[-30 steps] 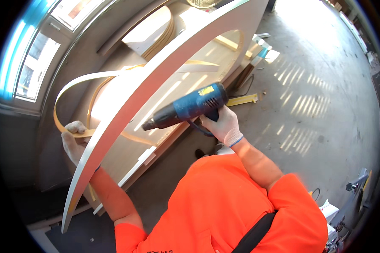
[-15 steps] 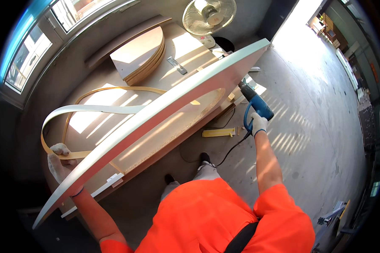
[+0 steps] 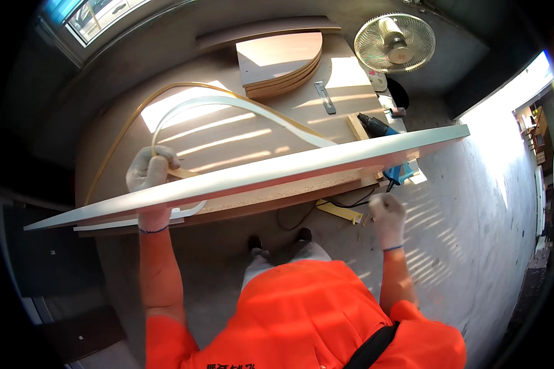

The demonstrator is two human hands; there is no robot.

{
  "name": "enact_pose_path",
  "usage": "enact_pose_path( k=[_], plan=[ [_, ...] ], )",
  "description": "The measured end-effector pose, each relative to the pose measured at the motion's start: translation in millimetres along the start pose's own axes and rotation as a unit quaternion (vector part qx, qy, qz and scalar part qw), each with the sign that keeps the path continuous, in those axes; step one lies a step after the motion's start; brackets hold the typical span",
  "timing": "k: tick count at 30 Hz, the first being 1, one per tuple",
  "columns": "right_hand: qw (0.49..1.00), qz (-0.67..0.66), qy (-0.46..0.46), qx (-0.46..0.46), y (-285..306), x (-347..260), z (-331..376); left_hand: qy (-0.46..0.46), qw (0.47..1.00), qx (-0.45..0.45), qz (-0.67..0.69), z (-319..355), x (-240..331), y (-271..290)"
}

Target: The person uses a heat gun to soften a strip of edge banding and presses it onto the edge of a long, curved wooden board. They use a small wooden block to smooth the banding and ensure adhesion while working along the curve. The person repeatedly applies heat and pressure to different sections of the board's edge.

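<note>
A long white-edged panel (image 3: pixel 252 178) stands on edge across the workbench (image 3: pixel 123 132) in front of me. Reaching past its left part, my gloved left hand (image 3: pixel 151 169) is closed around a looped flexible edging strip (image 3: pixel 197 101), white on one face and tan on the other. The blue heat gun (image 3: pixel 378 126) rests at the bench's right end, its handle showing below the panel. Just under that handle, my gloved right hand (image 3: pixel 388 212) is apart from it, fingers curled and slightly blurred, with nothing visible in them.
Stacked curved boards (image 3: pixel 280 61) lie at the back of the bench, near a flat metal tool (image 3: pixel 325 97). A fan (image 3: pixel 394 43) stands at the far right. On the floor are a yellow piece (image 3: pixel 340 211) and a dark cord (image 3: pixel 289 224).
My right hand has let go of the heat gun, which now lies at the bench end. My left hand still grips the strip. The view has turned, so the panel appears more level.
</note>
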State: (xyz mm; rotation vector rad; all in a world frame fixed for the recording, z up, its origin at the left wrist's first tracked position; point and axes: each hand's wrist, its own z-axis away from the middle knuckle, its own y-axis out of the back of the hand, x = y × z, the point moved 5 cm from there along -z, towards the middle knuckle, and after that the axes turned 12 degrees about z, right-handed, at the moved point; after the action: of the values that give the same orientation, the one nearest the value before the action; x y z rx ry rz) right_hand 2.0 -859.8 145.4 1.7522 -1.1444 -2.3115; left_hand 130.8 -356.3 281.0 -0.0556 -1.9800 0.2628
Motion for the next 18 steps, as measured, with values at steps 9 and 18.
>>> enact_pose_path(
  k=[9,18],
  plan=[
    [0.893,0.243,0.341,-0.167,-151.9,-232.5,64.1,0.107,0.969,-0.224,0.004,28.8,-19.6,-92.3],
    [0.973,0.056,0.205,-0.091,-180.9,-149.9,64.1,0.145,0.914,-0.327,-0.193,65.9,-38.1,-95.7]
  ],
)
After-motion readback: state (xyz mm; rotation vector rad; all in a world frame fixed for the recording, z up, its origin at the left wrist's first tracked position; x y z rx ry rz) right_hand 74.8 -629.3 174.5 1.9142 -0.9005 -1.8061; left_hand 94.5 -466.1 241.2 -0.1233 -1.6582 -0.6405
